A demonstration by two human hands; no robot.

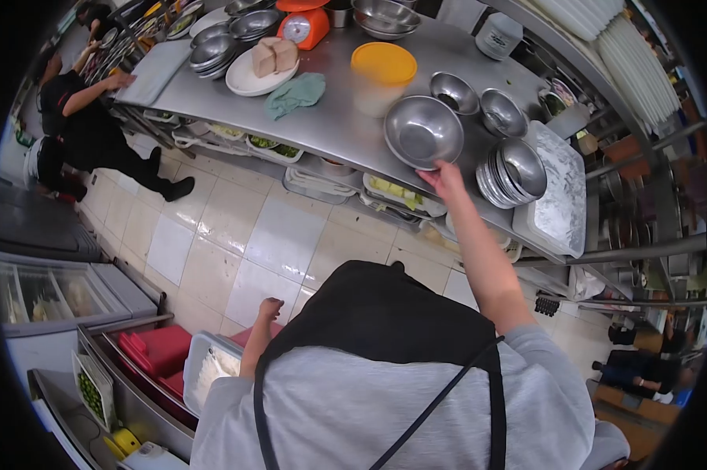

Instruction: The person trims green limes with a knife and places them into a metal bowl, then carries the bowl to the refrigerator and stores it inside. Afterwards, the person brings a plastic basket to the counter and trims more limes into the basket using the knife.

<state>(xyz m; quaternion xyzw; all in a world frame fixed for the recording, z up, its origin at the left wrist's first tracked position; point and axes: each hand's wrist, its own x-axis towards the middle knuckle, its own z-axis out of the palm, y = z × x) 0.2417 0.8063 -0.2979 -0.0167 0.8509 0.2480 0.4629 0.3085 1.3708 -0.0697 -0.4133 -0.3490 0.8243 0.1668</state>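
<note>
Stainless-steel mixing bowl [424, 129] at the worktop's [336, 121] front edge, right hand's [446, 180] fingers pinching its near rim; can't tell if the base is lifted. Yellow-lidded tub [379, 82] just behind-left, nested bowl stack [516, 174] to the right on the same edge, beside the white tray [548, 236] at the right end. Left hand [271, 308] hangs well off the worktop, can't tell if fingers are spread or together.
</note>
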